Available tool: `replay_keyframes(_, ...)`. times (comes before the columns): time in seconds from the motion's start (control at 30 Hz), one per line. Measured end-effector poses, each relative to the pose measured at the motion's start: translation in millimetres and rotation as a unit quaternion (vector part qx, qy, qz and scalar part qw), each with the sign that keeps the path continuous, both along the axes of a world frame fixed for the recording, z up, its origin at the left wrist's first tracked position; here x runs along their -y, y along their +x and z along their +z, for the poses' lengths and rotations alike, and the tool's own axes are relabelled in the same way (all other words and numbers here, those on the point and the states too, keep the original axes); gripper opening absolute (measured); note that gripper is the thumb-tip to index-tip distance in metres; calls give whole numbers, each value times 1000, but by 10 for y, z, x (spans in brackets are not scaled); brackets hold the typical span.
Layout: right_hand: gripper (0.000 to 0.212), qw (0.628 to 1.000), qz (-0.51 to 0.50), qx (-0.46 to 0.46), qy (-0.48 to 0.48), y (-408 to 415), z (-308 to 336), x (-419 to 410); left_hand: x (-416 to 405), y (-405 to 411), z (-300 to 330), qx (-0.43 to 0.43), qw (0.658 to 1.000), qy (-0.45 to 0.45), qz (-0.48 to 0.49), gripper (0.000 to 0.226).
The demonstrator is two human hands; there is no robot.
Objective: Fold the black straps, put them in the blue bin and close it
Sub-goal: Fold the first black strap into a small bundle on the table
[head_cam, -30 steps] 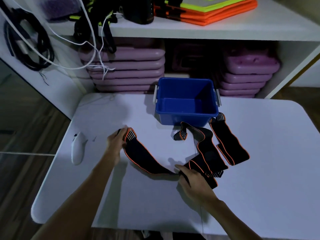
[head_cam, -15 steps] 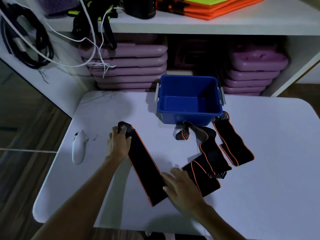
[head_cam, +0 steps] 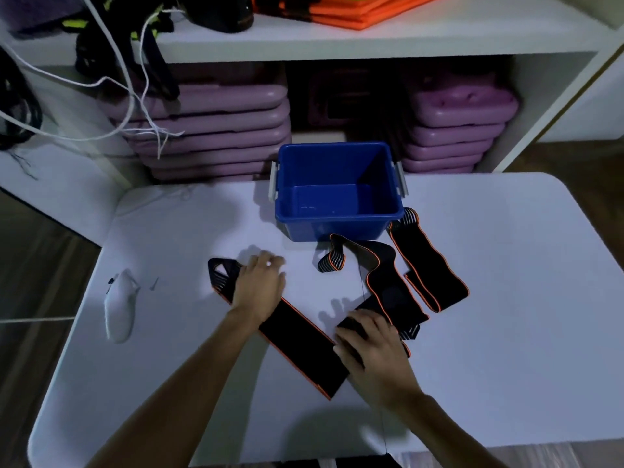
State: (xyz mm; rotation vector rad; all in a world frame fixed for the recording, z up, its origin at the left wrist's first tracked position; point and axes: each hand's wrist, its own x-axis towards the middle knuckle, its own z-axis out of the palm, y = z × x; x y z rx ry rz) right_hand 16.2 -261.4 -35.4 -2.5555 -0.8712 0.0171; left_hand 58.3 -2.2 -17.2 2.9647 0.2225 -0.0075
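A long black strap with orange edging [head_cam: 300, 342] lies flat and diagonal on the white table. My left hand [head_cam: 258, 287] presses flat on its far end, fingers spread. My right hand [head_cam: 368, 342] rests on the strap's near right part, fingers curled over a black fold. Two more black straps lie to the right: a twisted one [head_cam: 381, 275] and a wavy one [head_cam: 429, 268], both reaching to the blue bin [head_cam: 337, 224]. The bin stands open and empty at the table's back. No lid is in view.
A white mouse-like object [head_cam: 120, 307] lies near the white table's [head_cam: 506, 298] left edge. Behind the table a white shelf holds stacked purple cases [head_cam: 216, 136], orange pads and hanging white cords [head_cam: 135, 96].
The strap has been laid out flat and straight from a curved shape. My left hand slid onto its far end; my right hand moved back onto the folded part.
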Motion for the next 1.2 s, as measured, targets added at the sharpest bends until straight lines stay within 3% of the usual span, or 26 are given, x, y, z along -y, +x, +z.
replay_keyframes(0.07, 33, 996, -81, -18, 18, 98, 41, 114, 287, 175, 28, 32, 988, 32, -150, 46)
replay_keyframes(0.13, 37, 991, -129, -39, 24, 205, 66, 212, 527, 340, 28, 52, 965, 103, -235, 60)
replay_keyframes(0.23, 40, 987, -152, -54, 12, 359, 88, 301, 748, 504, 139, -4, 946, 226, -231, 41)
replay_keyframes(0.33, 48, 984, -166, -64, 12, 478, 128, 263, 766, 606, 239, -42, 929, 262, -259, 23)
replay_keyframes(0.4, 64, 985, -162, -63, 4, 529, 156, 173, 698, 605, 354, -52, 944, 147, -292, 15)
replay_keyframes(0.47, 82, 985, -152, -82, 28, 592, 193, 52, 643, 571, 561, -78, 956, -87, -269, 9)
replay_keyframes(0.5, 88, 985, -137, -94, 46, 628, 253, -24, 628, 544, 712, -96, 945, -207, -234, 7)
replay_keyframes(0.57, 80, 980, -79, -134, 123, 718, 362, -185, 608, 507, 1028, -127, 895, -391, -171, 9)
replay_keyframes(0.63, 47, 930, -55, -243, 271, 789, 458, -321, 515, 481, 1284, -127, 841, -512, -115, 9)
replay_keyframes(0.67, 36, 905, -54, -295, 301, 805, 496, -380, 442, 467, 1384, -108, 818, -559, -82, 9)
replay_keyframes(0.73, 26, 887, -40, -344, 304, 790, 533, -470, 233, 429, 1491, -46, 747, -663, -6, 15)
replay_keyframes(0.8, 29, 876, -13, -381, 296, 768, 598, -528, -45, 386, 1514, 10, 655, -748, 107, 19)
replay_keyframes(0.87, 15, 844, 8, -438, 310, 762, 734, -567, -417, 344, 1450, 42, 584, -779, 224, 21)
replay_keyframes(0.97, 6, 819, 31, -500, 278, 648, 832, -631, -978, 206, 1185, 66, 541, -767, 338, 14)
replay_keyframes(1.03, 10, 822, 25, -512, 249, 533, 763, -674, -1223, 107, 937, 58, 550, -735, 392, 18)
replay_keyframes(1.13, 11, 867, -43, -458, 193, 431, 594, -734, -1374, 55, 621, 53, 569, -699, 430, 23)
replay_keyframes(1.2, 11, 895, -75, -408, 162, 393, 509, -794, -1409, 85, 425, 58, 616, -648, 443, 19)
